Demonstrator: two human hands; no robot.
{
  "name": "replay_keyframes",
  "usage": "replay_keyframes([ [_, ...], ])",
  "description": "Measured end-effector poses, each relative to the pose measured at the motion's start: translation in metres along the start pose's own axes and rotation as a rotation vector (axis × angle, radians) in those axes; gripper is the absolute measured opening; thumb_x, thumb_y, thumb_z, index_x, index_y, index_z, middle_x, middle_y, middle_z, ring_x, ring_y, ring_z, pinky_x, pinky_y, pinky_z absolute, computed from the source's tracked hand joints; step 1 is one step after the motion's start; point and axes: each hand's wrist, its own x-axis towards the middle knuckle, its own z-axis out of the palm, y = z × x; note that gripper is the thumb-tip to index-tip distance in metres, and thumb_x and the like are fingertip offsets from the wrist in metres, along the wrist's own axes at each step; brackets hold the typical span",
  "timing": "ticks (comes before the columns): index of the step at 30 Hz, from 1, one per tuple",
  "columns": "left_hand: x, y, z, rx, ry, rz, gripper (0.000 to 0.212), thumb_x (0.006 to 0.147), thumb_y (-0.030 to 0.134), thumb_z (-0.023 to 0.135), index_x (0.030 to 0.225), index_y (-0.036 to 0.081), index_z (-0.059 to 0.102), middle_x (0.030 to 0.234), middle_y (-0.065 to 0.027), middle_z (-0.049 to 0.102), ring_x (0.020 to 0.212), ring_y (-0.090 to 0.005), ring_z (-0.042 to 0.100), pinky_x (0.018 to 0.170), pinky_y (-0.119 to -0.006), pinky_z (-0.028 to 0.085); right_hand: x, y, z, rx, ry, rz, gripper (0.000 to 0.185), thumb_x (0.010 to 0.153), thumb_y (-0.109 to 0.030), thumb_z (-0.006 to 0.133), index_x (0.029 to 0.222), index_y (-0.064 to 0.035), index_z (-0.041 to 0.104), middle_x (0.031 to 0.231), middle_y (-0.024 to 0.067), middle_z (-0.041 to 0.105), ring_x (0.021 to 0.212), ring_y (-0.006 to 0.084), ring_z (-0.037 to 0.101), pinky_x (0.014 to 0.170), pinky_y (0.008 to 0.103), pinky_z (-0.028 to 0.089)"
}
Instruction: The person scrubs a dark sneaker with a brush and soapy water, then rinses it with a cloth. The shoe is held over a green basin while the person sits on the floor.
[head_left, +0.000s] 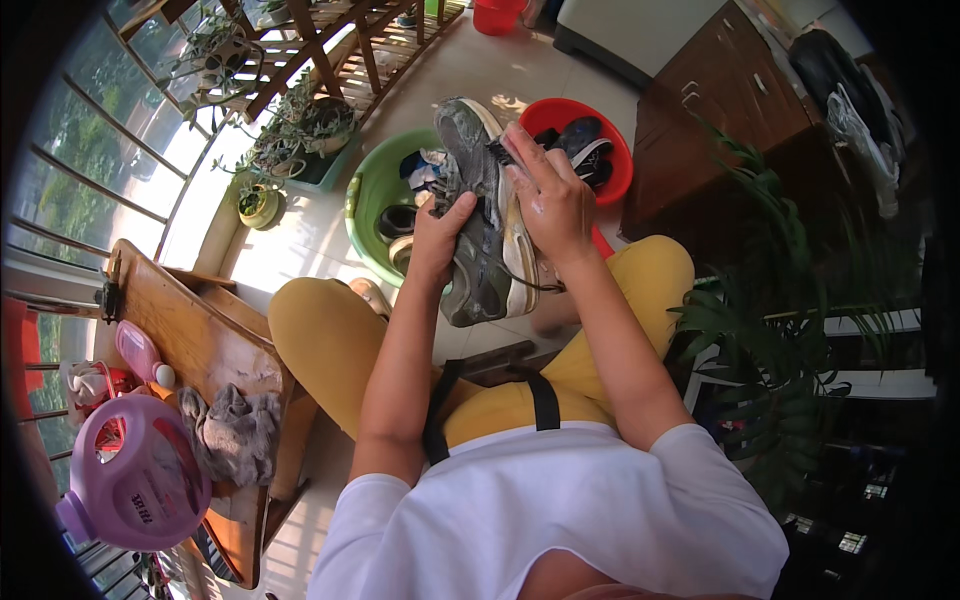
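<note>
My left hand (441, 236) grips a grey sneaker (480, 176) with a pale sole, thumb on its upper, above the green basin's near side. Whitish foam streaks the sneaker, and a dark lace (525, 279) hangs from it. Against its right edge, near the upper end, my right hand (553, 191) presses a small scrubbing brush (501, 152) with dark bristles. My fingers hide most of the brush, and there is foam on my hand. More shoes (397, 223) lie in the green basin (364, 240) beneath, beside some white and blue cloth (429, 171).
Dark shoes (589, 150) fill a red basin (622, 169) at right. To my left, a wooden table (180, 307) holds a purple detergent jug (142, 472), a pink bottle (137, 351) and a grey cloth (236, 435). Potted plants (322, 124) stand by the window; a brown cabinet (720, 97) stands right.
</note>
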Motion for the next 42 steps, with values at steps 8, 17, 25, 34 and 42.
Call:
replay_keyframes([
  [8, 0.000, 0.006, 0.003, -0.048, 0.069, 0.013, 0.045, 0.097, 0.033, 0.074, 0.126, 0.001, 0.061, 0.109, -0.0066, 0.071, 0.091, -0.0158, 0.069, 0.081, -0.031, 0.057, -0.030, -0.012, -0.010, 0.007, -0.098, -0.046, 0.053, 0.089, -0.012, 0.075, 0.140, -0.0229, 0.064, 0.102, 0.0070, 0.070, 0.086, 0.0310, 0.071, 0.073, 0.0397, 0.057],
  [17, 0.008, 0.005, -0.006, -0.052, 0.262, 0.145, 0.044, 0.099, 0.040, 0.070, 0.120, 0.002, 0.064, 0.105, -0.0065, 0.070, 0.086, -0.0146, 0.067, 0.079, -0.032, 0.056, -0.040, -0.018, -0.022, -0.042, -0.392, 0.127, 0.048, 0.093, -0.026, 0.070, 0.140, -0.0318, 0.063, 0.091, 0.0107, 0.066, 0.083, 0.0346, 0.069, 0.070, 0.0461, 0.055],
  [25, 0.006, -0.006, -0.002, 0.013, 0.205, 0.165, 0.046, 0.100, 0.041, 0.069, 0.121, 0.000, 0.064, 0.106, -0.0076, 0.070, 0.089, -0.0156, 0.067, 0.081, -0.032, 0.055, -0.032, -0.013, 0.005, -0.025, -0.236, 0.101, 0.047, 0.094, -0.025, 0.070, 0.140, -0.0291, 0.063, 0.091, 0.0110, 0.065, 0.082, 0.0341, 0.067, 0.069, 0.0465, 0.053],
  [34, 0.025, -0.025, -0.024, 0.451, 0.304, 0.204, 0.057, 0.108, 0.051, 0.049, 0.091, 0.000, 0.066, 0.083, -0.0017, 0.061, 0.074, -0.0112, 0.049, 0.070, -0.029, 0.044, -0.063, -0.022, 0.024, -0.075, -0.324, -0.019, 0.048, 0.090, -0.022, 0.073, 0.136, -0.0327, 0.066, 0.090, 0.0073, 0.063, 0.075, 0.0327, 0.068, 0.065, 0.0447, 0.056],
  [42, 0.014, -0.004, -0.013, 0.263, 0.336, 0.155, 0.060, 0.107, 0.055, 0.048, 0.104, -0.001, 0.070, 0.092, -0.0051, 0.068, 0.080, -0.0145, 0.059, 0.077, -0.031, 0.050, -0.064, -0.045, -0.008, -0.044, -0.510, 0.054, 0.046, 0.092, -0.020, 0.071, 0.136, -0.0282, 0.066, 0.093, 0.0092, 0.067, 0.084, 0.0341, 0.069, 0.073, 0.0433, 0.056],
])
